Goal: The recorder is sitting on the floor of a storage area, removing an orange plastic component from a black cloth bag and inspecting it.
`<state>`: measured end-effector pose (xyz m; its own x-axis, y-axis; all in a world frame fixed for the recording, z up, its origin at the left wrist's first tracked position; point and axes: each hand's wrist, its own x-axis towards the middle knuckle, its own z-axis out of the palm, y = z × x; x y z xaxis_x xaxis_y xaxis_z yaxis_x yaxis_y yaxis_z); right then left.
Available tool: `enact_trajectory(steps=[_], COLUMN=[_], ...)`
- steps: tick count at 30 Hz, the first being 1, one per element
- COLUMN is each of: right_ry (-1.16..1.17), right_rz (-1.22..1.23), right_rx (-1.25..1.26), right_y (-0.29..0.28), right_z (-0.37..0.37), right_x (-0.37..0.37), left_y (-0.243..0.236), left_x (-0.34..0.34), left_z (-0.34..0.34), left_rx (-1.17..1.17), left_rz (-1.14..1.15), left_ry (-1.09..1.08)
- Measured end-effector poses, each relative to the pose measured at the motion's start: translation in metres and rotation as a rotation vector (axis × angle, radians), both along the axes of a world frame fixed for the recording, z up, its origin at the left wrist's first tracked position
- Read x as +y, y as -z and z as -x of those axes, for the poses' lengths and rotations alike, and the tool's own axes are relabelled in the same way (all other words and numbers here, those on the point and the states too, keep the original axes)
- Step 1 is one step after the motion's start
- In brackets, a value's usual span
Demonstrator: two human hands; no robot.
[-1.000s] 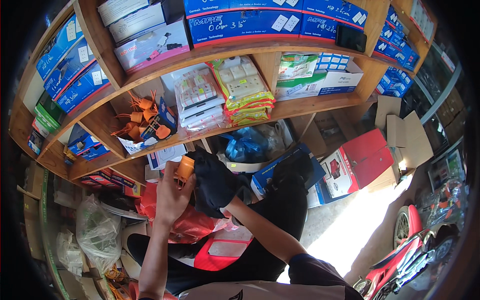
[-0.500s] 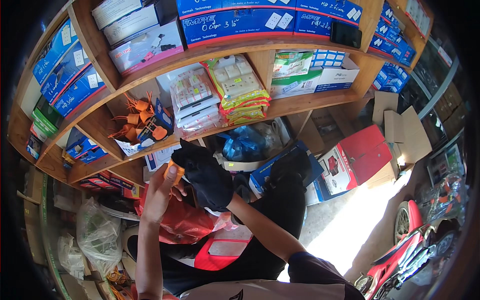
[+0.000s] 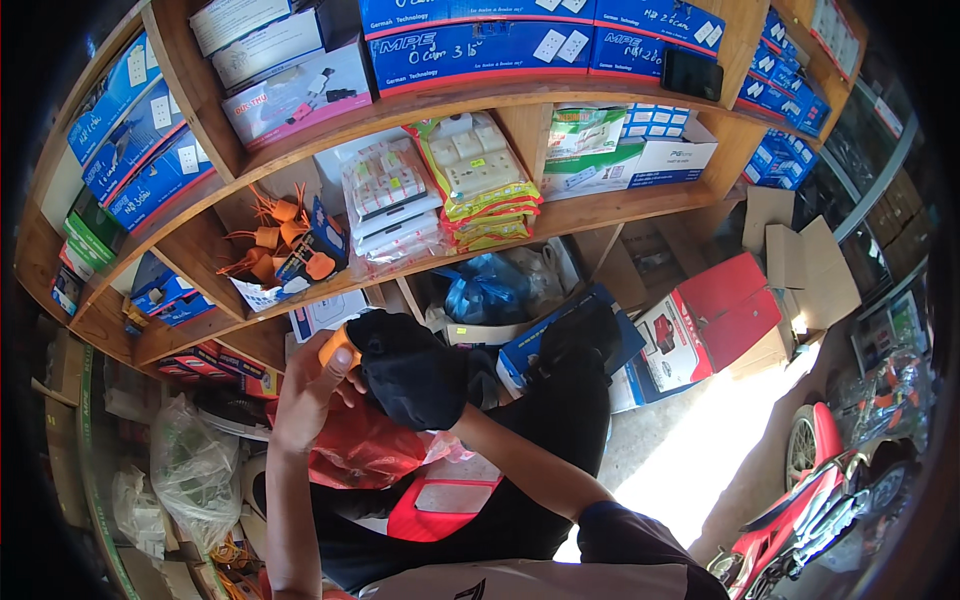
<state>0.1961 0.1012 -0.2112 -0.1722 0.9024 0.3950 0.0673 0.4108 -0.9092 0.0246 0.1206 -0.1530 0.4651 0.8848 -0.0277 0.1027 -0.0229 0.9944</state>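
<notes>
My left hand (image 3: 318,390) is closed on an orange cylindrical piece (image 3: 340,347), thumb on its near side. In colour it matches the orange lamp holders (image 3: 284,240) with wires on the shelf above. A black cloth (image 3: 415,370) wraps my right hand; only the wrist (image 3: 466,420) shows below it, and the fingers are hidden. The cloth meets the orange piece on its right side. Both hands are held above my lap, over a crumpled red plastic bag (image 3: 365,447).
Wooden shelves (image 3: 400,97) with blue boxes and packs of sockets (image 3: 470,165) curve across the top. A red and white carton (image 3: 710,318) and an opened cardboard box (image 3: 812,270) stand right. At lower right is a red motorbike (image 3: 800,500). Clear plastic bags (image 3: 195,470) lie left.
The cloth's raised upper corner has dropped and now bunches against the orange piece. The left hand has shifted slightly left, and the orange piece has tilted.
</notes>
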Motion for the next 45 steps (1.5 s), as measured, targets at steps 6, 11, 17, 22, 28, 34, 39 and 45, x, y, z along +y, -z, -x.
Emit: enact_trajectory(steps=[6,11,17,22,28,34,39,45], right_ry=[0.117,0.054,0.467,0.538,0.536,0.485,0.393,0.413], right_rz=[-0.087,0.149,-0.397,-0.412,-0.591,-0.621,-0.249,-0.368], right_rx=[0.168,0.201,-0.665,-0.522,-1.693,-0.663,-0.240,-0.443], right_y=[0.064,0.079,0.024,0.058,0.107,0.055,0.028,0.004], right_z=[-0.003,-0.021,-0.020,-0.018,-0.012,-0.014,-0.012,-0.001], right_x=[-0.005,0.002,0.004,0.001,0.004,-0.008,-0.021,-0.023], left_y=[0.014,0.014,0.013,0.011,0.005,0.013,0.025,0.028], left_x=[-0.005,0.005,0.006,0.004,-0.001,-0.027,-0.041,-0.046], left_z=[-0.023,-0.019,-0.023,-0.010,-0.005,-0.014,-0.019,-0.037], left_rx=[0.389,-0.462,-0.089,0.236,0.340,0.367,0.409,-0.106], left_rz=[-0.831,0.114,-0.323,-0.774,-0.780,-0.771,-0.729,-0.059], left_ry=[-0.326,0.005,-0.067,-0.034,0.070,-0.031,-0.385,-0.461])
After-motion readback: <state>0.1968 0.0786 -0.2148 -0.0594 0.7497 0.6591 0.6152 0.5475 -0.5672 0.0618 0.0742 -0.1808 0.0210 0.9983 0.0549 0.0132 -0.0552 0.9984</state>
